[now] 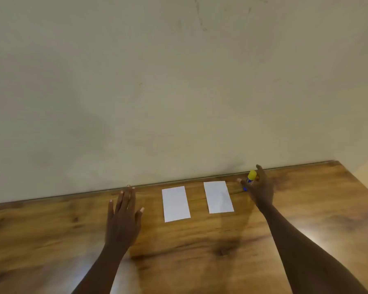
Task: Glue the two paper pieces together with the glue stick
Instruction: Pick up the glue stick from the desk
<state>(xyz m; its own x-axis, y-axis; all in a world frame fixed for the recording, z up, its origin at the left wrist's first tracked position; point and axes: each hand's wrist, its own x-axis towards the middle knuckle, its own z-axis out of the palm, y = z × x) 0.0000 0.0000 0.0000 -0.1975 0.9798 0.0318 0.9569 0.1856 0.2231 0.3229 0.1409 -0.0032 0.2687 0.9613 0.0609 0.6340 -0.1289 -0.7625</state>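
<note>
Wooden surface (200, 251) butts against a plain beige wall (179, 81) at 12 o'clock. No containers in view; everything lies loose on the surface.

Two white paper pieces lie flat, side by side, apart from each other, long edges running roughly 12 to 6. Left paper piece (176, 204) sits near centre; right paper piece (218, 197) is at its 3 o'clock, slightly closer to the wall. Neither overlaps the other.

Glue stick (250, 179): blue body, yellow cap on, standing upright and leaning slightly, at about 2 o'clock from the right paper piece, close to the wall edge.

Right hand (260, 190) is at the glue stick, fingers spread wide around it, thumb on the paper side and the other fingers on the far side. Contact is hard to read at this angle: it looks like the fingers bracket the body without closing, but I can't confirm touch. Forearm runs in from 5 o'clock.

Left hand (123, 219) is at 9 o'clock of the left paper piece, well clear of it, palm down, fingers straight and together, thumb out. Holding nothing; whether it rests on the surface or hovers just above is unclear.
</note>
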